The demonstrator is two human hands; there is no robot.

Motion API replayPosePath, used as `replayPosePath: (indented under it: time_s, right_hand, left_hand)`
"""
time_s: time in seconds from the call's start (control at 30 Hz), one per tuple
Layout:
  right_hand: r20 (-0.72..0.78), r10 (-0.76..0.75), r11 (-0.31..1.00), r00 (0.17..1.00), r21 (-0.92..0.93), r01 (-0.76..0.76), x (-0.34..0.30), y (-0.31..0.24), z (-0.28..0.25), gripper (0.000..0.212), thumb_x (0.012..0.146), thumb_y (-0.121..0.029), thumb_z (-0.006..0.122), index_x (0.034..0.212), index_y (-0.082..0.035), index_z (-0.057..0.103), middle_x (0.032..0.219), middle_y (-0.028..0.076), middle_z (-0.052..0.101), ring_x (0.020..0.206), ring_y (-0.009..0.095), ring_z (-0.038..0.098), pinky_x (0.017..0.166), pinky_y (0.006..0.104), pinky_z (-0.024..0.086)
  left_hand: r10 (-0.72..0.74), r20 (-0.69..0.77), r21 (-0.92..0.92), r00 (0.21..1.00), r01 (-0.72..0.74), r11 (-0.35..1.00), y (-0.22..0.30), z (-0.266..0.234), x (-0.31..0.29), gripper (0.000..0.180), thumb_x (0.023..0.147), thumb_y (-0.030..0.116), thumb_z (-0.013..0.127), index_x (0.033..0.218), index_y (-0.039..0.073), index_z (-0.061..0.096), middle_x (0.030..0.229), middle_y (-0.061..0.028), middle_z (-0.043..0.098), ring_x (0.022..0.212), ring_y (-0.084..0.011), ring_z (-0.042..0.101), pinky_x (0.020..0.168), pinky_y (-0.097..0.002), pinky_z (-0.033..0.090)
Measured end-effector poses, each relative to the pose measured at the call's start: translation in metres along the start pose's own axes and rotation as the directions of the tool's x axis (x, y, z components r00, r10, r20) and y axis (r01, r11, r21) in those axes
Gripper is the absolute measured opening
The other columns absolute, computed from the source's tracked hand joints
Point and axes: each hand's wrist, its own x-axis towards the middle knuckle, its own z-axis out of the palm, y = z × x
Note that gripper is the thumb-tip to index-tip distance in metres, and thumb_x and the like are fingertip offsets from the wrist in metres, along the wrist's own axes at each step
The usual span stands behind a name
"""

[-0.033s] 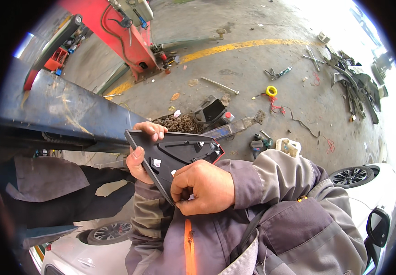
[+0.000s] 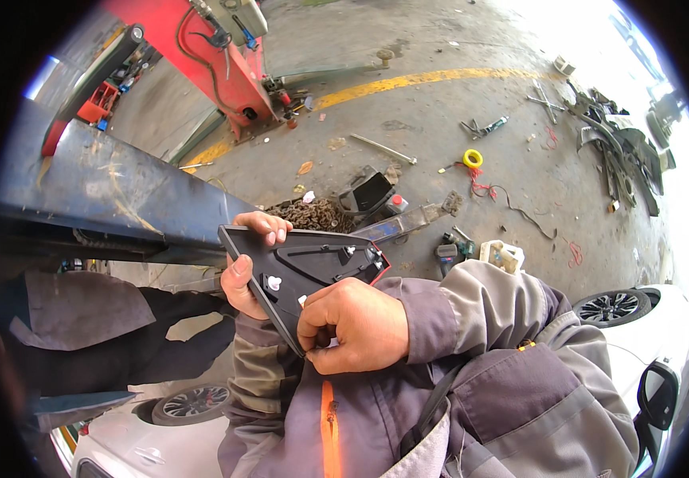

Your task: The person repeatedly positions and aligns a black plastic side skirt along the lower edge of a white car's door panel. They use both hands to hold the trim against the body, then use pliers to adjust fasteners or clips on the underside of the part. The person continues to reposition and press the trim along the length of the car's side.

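A black, roughly triangular plastic trim panel (image 2: 293, 279) with moulded ribs, white clips and a red strip along its right end is held in front of my chest. My left hand (image 2: 247, 267) grips its left edge, thumb on the ribbed face and fingertips over the top edge. At the panel's lower corner my right hand (image 2: 352, 325) is closed, thumb and curled fingers pinching near the edge. Whether a small piece sits between those fingertips is hidden. One white clip (image 2: 274, 283) stands up from the panel beside my left thumb.
A blue steel beam (image 2: 121, 183) runs along the left, near a red lift post (image 2: 201, 64). Beyond the panel lie a heap of chain (image 2: 313, 213), a yellow tape roll (image 2: 472, 158) and a cordless tool (image 2: 450, 251). Another person's dark-clothed legs (image 2: 121, 334) are at left, white cars (image 2: 647, 334) on both sides.
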Motion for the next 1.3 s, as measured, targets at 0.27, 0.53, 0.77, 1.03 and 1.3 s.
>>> replayPosePath:
  time_s: [0.27, 0.53, 0.77, 1.03, 1.3]
  right_hand:
    - [0.018, 0.027, 0.999, 0.999, -0.029, -0.026, 0.001, 0.001, 0.006, 0.008, 0.076, -0.004, 0.071, 0.081, 0.002, 0.068, 0.076, 0.013, 0.065, 0.066, 0.025, 0.065, 0.060, 0.0354, 0.052]
    - [0.110, 0.291, 0.925, 0.950, 0.220, -0.309, 0.001, 0.006, 0.009, 0.009, 0.078, -0.005, 0.067, 0.081, 0.003, 0.068, 0.073, 0.009, 0.065, 0.066, 0.015, 0.060, 0.061, 0.0311, 0.048]
    - [0.107, 0.335, 0.903, 0.936, 0.248, -0.351, 0.002, 0.010, 0.012, 0.009, 0.078, -0.005, 0.066, 0.081, 0.003, 0.069, 0.071, 0.006, 0.065, 0.067, 0.012, 0.057, 0.062, 0.0295, 0.047]
    - [0.109, 0.395, 0.876, 0.912, 0.255, -0.409, 0.001, 0.013, 0.008, 0.009, 0.078, -0.006, 0.065, 0.081, 0.002, 0.069, 0.070, 0.004, 0.063, 0.067, 0.010, 0.056, 0.062, 0.0288, 0.046]
    - [0.090, 0.424, 0.849, 0.901, 0.308, -0.430, 0.000, 0.015, 0.002, 0.008, 0.078, -0.005, 0.065, 0.080, 0.002, 0.069, 0.070, 0.001, 0.062, 0.067, 0.008, 0.054, 0.061, 0.0274, 0.044]
  left_hand:
    - [-0.020, -0.036, 0.041, 0.999, 0.022, 0.999, 0.000, 0.004, -0.005, 0.052, 0.077, 0.042, 0.067, 0.105, 0.000, 0.052, 0.095, -0.0086, 0.050, 0.095, -0.0213, 0.049, 0.099, -0.0389, 0.039]
    - [-0.023, -0.036, 0.070, 0.999, 0.025, 0.997, 0.001, 0.004, -0.007, 0.053, 0.076, 0.044, 0.066, 0.103, 0.001, 0.052, 0.092, -0.0070, 0.050, 0.094, -0.0209, 0.050, 0.100, -0.0394, 0.039]
    - [0.016, -0.030, 0.020, 0.999, -0.016, 1.000, -0.002, 0.002, -0.007, 0.052, 0.073, 0.043, 0.068, 0.100, 0.002, 0.052, 0.092, -0.0070, 0.048, 0.091, -0.0204, 0.047, 0.097, -0.0379, 0.038]
    - [0.072, -0.040, 0.011, 0.997, -0.071, 0.997, -0.008, 0.000, -0.006, 0.052, 0.073, 0.044, 0.068, 0.100, 0.003, 0.051, 0.089, -0.0054, 0.045, 0.088, -0.0194, 0.045, 0.097, -0.0383, 0.037]
    - [0.132, -0.049, 0.039, 0.990, -0.130, 0.991, -0.011, 0.001, -0.003, 0.052, 0.074, 0.046, 0.068, 0.101, 0.005, 0.051, 0.089, -0.0045, 0.044, 0.088, -0.0194, 0.044, 0.099, -0.0397, 0.036]
